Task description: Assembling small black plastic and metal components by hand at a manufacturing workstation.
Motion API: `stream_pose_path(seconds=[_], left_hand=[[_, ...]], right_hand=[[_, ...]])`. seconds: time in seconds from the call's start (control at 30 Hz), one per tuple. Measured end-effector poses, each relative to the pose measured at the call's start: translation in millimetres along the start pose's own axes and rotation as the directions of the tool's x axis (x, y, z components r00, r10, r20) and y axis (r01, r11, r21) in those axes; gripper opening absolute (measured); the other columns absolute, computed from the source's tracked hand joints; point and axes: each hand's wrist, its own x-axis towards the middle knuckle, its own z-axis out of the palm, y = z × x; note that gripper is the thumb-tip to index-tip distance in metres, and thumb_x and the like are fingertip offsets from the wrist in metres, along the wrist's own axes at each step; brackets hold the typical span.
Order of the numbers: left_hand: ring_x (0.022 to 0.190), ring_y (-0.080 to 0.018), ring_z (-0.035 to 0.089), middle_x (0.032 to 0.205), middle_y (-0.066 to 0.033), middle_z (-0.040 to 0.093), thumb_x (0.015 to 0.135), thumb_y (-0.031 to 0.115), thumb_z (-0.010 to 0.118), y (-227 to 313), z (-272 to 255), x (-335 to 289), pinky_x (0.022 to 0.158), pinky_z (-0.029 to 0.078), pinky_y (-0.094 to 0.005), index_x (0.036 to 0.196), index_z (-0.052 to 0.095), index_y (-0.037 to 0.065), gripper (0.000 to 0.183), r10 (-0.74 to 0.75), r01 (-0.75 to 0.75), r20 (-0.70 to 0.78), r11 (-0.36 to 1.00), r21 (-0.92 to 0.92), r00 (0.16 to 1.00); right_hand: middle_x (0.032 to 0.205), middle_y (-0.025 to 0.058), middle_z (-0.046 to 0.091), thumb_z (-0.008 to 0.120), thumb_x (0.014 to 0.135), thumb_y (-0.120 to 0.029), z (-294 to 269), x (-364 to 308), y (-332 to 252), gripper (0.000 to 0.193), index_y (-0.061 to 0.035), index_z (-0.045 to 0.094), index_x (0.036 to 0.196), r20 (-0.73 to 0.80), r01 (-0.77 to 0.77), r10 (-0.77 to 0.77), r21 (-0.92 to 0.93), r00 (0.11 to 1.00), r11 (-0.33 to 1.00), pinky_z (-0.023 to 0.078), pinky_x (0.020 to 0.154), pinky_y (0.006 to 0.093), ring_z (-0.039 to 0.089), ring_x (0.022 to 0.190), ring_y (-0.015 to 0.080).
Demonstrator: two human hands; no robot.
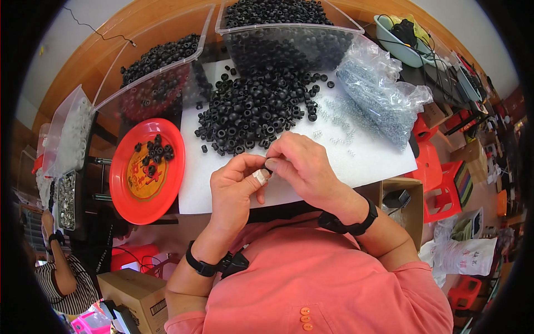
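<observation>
Both of my hands meet over the near edge of the white foam sheet [200, 189]. My left hand [236, 181], with white tape round its thumb, pinches a small black plastic piece [267, 168], mostly hidden by fingers. The fingertips of my right hand [300, 164] close on the same piece from the other side. Just beyond them lies a heap of small black round plastic pieces [245, 108] with holes. To its right, tiny silvery pieces [339, 125], perhaps springs, are scattered beside a clear plastic bag [378, 92] full of them.
A red plate [119, 183] at left holds several black pieces. Behind the heap stand two clear bins [289, 26] [156, 75] of black pieces. Far left are a tub of white pieces [72, 133] and a metal-parts tray [67, 200]. Another person's arm [64, 273] shows lower left.
</observation>
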Motion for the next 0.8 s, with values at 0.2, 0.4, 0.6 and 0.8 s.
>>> stream_pose_path(seconds=[0.2, 0.4, 0.6, 0.8], left_hand=[[0.068, -0.0111, 0.060, 0.090, -0.0093, 0.069, 0.091, -0.005, 0.064, -2.4, 0.4, -1.2, 0.050, 0.044, -0.0220, 0.106, 0.068, -0.006, 0.015, 0.054, -0.054, 0.001, 0.998, 0.014, 0.999], [0.062, -0.0103, 0.057, 0.088, -0.0084, 0.068, 0.091, -0.005, 0.065, -1.1, 1.3, -2.1, 0.049, 0.043, -0.0221, 0.107, 0.067, -0.006, 0.016, 0.013, -0.013, -0.028, 1.000, -0.007, 1.000], [0.058, -0.0091, 0.055, 0.087, -0.0072, 0.069, 0.091, -0.004, 0.065, 0.2, 1.0, -2.4, 0.049, 0.042, -0.0220, 0.107, 0.068, -0.005, 0.017, -0.007, 0.007, -0.031, 1.000, -0.002, 1.000], [0.063, -0.0111, 0.059, 0.089, -0.0114, 0.070, 0.090, -0.005, 0.066, -1.2, 0.1, -2.6, 0.049, 0.043, -0.0222, 0.107, 0.067, -0.006, 0.017, -0.007, 0.008, -0.030, 1.000, 0.026, 1.000]], right_hand=[[0.083, 0.0097, 0.060, 0.069, 0.084, -0.003, 6.9, -3.3, -3.1, 0.013, -0.0050, 0.060, 0.093, -0.057, -0.096, 0.107, 0.177, 0.993, 0.980, 0.047, 0.063, 0.0396, 0.060, 0.071, 0.0304], [0.082, 0.0111, 0.059, 0.067, 0.083, 0.001, 3.1, -4.0, -5.9, 0.013, -0.0047, 0.061, 0.093, -0.094, 0.018, -0.012, 0.055, 0.996, 0.998, 0.048, 0.062, 0.0394, 0.061, 0.072, 0.0311], [0.083, 0.0108, 0.059, 0.064, 0.085, 0.005, -7.9, -1.7, -0.9, 0.013, -0.0021, 0.062, 0.096, 0.015, -0.017, 0.015, 0.131, 1.000, 0.991, 0.049, 0.062, 0.0357, 0.063, 0.072, 0.0278], [0.083, 0.0101, 0.063, 0.064, 0.088, 0.003, -6.9, -2.8, 0.7, 0.009, -0.0015, 0.064, 0.096, 0.056, -0.111, 0.101, 0.205, 0.993, 0.972, 0.050, 0.063, 0.0323, 0.066, 0.073, 0.0240]])
